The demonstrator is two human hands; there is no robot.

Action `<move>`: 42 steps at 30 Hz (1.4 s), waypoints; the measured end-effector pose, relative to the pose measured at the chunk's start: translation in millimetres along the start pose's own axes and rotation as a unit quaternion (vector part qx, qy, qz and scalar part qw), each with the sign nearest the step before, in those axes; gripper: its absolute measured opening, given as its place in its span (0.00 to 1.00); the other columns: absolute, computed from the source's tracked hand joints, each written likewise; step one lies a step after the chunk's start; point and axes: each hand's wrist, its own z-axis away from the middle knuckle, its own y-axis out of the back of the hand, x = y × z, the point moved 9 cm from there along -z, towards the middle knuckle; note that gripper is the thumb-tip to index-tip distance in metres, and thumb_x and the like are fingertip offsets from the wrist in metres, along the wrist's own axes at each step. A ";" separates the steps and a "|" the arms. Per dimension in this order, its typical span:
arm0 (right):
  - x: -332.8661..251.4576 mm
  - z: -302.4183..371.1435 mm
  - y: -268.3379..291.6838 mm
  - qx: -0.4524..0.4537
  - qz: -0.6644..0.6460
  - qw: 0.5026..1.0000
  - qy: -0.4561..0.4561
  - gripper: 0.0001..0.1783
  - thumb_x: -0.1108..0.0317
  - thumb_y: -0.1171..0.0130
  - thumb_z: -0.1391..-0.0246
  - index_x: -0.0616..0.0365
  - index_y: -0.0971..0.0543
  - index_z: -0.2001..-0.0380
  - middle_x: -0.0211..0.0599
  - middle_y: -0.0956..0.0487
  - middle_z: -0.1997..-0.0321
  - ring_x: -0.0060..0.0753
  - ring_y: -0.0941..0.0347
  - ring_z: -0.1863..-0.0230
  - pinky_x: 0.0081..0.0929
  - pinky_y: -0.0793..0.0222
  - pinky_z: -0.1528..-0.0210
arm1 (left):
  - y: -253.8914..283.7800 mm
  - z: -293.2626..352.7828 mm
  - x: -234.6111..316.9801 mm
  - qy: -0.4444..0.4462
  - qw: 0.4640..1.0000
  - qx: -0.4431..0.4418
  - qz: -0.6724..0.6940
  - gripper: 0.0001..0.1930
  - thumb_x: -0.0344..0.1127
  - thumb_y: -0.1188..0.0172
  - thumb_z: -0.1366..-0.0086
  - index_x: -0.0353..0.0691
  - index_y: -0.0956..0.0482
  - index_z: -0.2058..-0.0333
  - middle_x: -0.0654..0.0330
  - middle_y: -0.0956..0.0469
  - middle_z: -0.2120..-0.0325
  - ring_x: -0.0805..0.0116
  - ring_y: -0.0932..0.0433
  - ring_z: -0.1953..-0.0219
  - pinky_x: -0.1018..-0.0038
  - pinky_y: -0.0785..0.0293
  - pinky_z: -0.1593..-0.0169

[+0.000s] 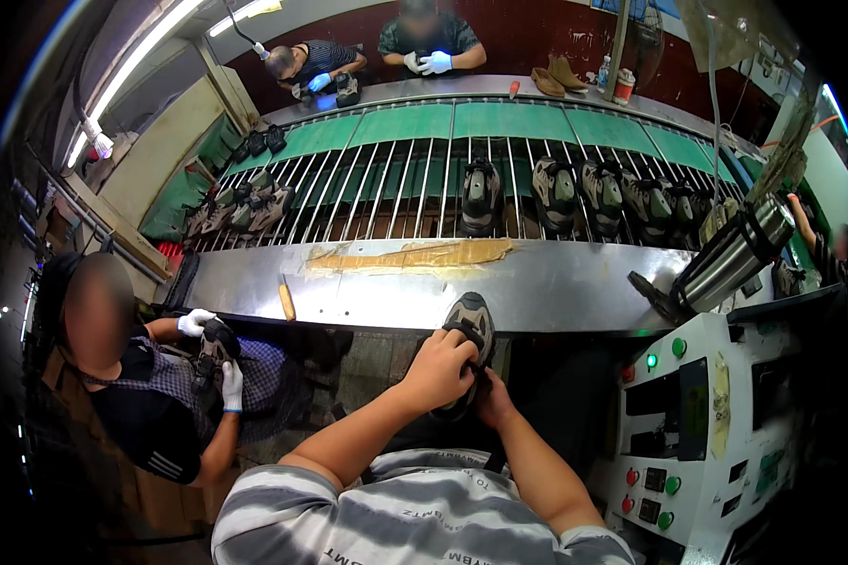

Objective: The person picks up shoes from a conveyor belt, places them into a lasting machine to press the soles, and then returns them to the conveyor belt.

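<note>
A grey-brown and black sports shoe is held in front of my body, toe pointing away, close to the near edge of the steel table. Over its top lies my left hand, fingers curled at the shoe's opening and lace area. My right hand grips the right side near the heel, its fingers partly hidden behind the shoe. Much of the heel is covered by my hands. On the table to the left rests a tool with a wooden handle.
Beyond the table runs a roller conveyor carrying several shoes. A steel flask stands tilted at right above a control box with buttons. At left, a white-gloved co-worker holds a shoe; two people work across the conveyor.
</note>
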 end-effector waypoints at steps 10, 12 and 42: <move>1.1 -8.4 2.5 -0.052 0.003 0.999 0.014 0.25 0.53 0.59 0.37 0.55 0.32 0.42 0.37 0.28 0.42 0.37 0.35 0.39 0.37 0.47 0.34 | -16.4 1.8 9.4 -0.057 0.994 -0.092 -0.022 0.12 0.26 0.44 0.52 0.43 0.18 0.67 0.60 0.20 0.70 0.55 0.28 0.58 0.61 0.36 0.49; 2.6 -11.5 6.7 -0.052 0.009 0.998 0.023 0.25 0.54 0.60 0.37 0.54 0.32 0.42 0.37 0.29 0.41 0.38 0.36 0.38 0.39 0.46 0.34 | -6.4 -1.4 12.3 -0.070 0.990 -0.107 0.052 0.11 0.25 0.44 0.52 0.40 0.21 0.67 0.57 0.23 0.70 0.55 0.27 0.59 0.63 0.32 0.52; 8.1 -14.8 16.6 -0.027 -0.032 0.999 -0.019 0.28 0.51 0.51 0.39 0.56 0.31 0.42 0.37 0.27 0.41 0.40 0.34 0.39 0.40 0.45 0.34 | -10.4 -25.0 -78.1 0.025 0.980 -0.131 0.149 0.03 0.25 0.44 0.44 0.33 0.25 0.70 0.56 0.27 0.72 0.64 0.27 0.68 0.72 0.31 0.61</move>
